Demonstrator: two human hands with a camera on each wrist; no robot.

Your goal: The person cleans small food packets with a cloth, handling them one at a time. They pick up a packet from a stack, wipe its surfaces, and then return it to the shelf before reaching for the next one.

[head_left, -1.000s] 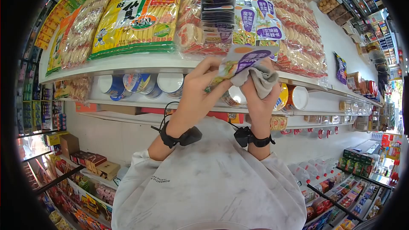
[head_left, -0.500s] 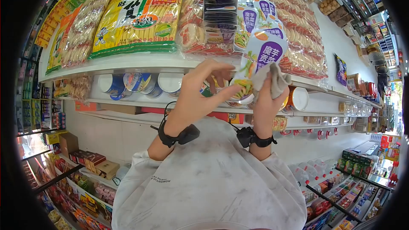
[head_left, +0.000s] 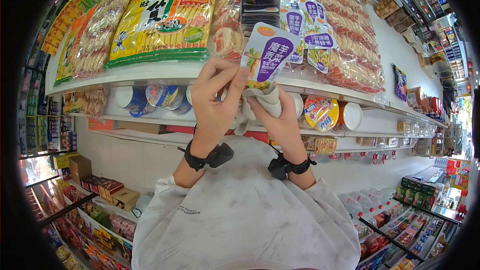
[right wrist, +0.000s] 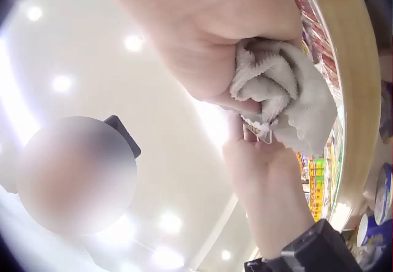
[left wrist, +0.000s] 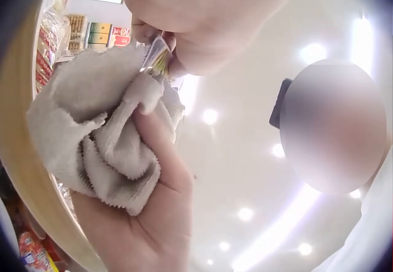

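A white and purple snack packet (head_left: 270, 52) stands upright between the two hands in the head view, its printed front showing. My left hand (head_left: 215, 97) pinches the packet's left edge between thumb and fingers. Bunched in my right hand (head_left: 280, 120) is a grey cloth (head_left: 264, 101), which wraps the packet's lower part. The left wrist view shows the cloth (left wrist: 116, 125) folded over the right thumb, close to the packet's edge (left wrist: 158, 56). In the right wrist view the cloth (right wrist: 282, 94) hides most of the packet.
Behind the hands, a shelf (head_left: 165, 72) bears a large yellow snack bag (head_left: 165, 20), bagged round crackers (head_left: 345, 30) and an open box of packets (head_left: 260, 0). More packets (head_left: 318, 37) lie right of the box. Tubs (head_left: 320, 112) stand on the shelf below.
The packet has gone from tilted to upright, swinging right and then back left. My left hand let its edge go and pinches it again. The right hand moved right, then left, with the cloth.
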